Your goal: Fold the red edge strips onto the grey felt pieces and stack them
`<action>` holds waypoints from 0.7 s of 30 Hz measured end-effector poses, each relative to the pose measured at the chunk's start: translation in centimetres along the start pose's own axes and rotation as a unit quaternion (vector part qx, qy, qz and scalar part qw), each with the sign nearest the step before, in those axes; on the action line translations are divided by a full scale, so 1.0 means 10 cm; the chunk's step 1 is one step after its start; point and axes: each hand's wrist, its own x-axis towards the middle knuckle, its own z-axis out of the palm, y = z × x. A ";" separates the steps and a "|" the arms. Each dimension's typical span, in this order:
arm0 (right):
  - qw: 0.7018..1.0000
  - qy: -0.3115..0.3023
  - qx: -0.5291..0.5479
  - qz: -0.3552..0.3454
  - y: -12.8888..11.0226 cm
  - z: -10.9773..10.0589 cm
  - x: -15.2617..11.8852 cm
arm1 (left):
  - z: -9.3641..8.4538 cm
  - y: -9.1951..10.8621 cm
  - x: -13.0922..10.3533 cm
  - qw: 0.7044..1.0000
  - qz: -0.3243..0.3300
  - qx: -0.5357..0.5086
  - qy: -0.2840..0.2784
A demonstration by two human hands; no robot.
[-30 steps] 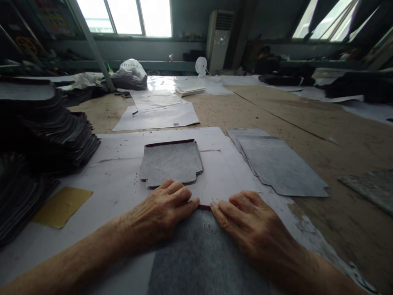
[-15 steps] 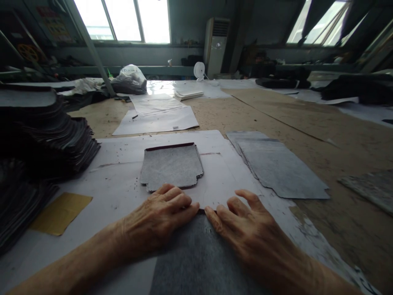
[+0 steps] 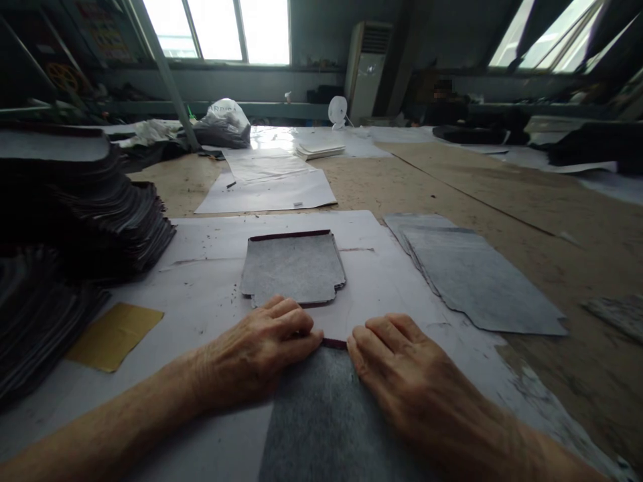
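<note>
A grey sheet of fabric-like material (image 3: 321,415) lies in front of me, with a narrow dark red strip along its far edge. My left hand (image 3: 271,348) has its fingers curled and pressed together on the left part of that edge. At the right part, my right hand (image 3: 392,361) is closed in the same way, thumb and fingertips at the strip. A short stretch of the strip shows between the hands. Just beyond my left fingers rests a small pile of similar notched grey pieces (image 3: 294,264), its far edge folded over in dark red.
White paper (image 3: 201,314) covers the near table. Tall stacks of dark pieces (image 3: 100,207) rise at the left, beside a yellow-brown card (image 3: 118,335). More flat grey sheets (image 3: 472,274) lie at the right. Farther back are white sheets (image 3: 271,191) and a plastic bag (image 3: 221,124).
My right hand has shifted slightly right along the edge, and its raised fingers have curled in. More of the dark red strip shows. The view has turned a little left.
</note>
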 end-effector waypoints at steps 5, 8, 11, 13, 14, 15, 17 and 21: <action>0.999 -0.001 0.047 0.015 -0.09 0.12 0.09 | -0.01 0.01 0.02 1.000 0.003 -0.002 -0.007; 0.998 0.020 0.063 0.008 -0.09 0.20 0.08 | -0.04 -0.02 -0.02 1.000 -0.001 -0.019 -0.006; 0.995 0.029 0.092 0.002 -0.06 0.24 0.06 | -0.06 -0.07 -0.09 0.999 -0.010 -0.036 0.021; 0.992 0.028 0.122 0.014 -0.04 0.25 0.06 | -0.07 -0.09 -0.12 0.999 -0.017 -0.035 0.037; 0.990 0.023 0.136 0.020 -0.03 0.25 0.06 | -0.07 -0.09 -0.13 0.998 -0.016 -0.032 0.043; 0.989 0.017 0.148 0.024 -0.02 0.25 0.06 | -0.07 -0.09 -0.14 0.999 -0.013 -0.028 0.043; 0.987 -0.001 0.160 0.026 -0.01 0.24 0.07 | -0.07 -0.10 -0.14 0.999 -0.005 -0.020 0.038; 0.989 -0.032 0.145 0.025 0.01 0.22 0.13 | -0.10 -0.09 -0.14 1.000 0.001 -0.003 0.030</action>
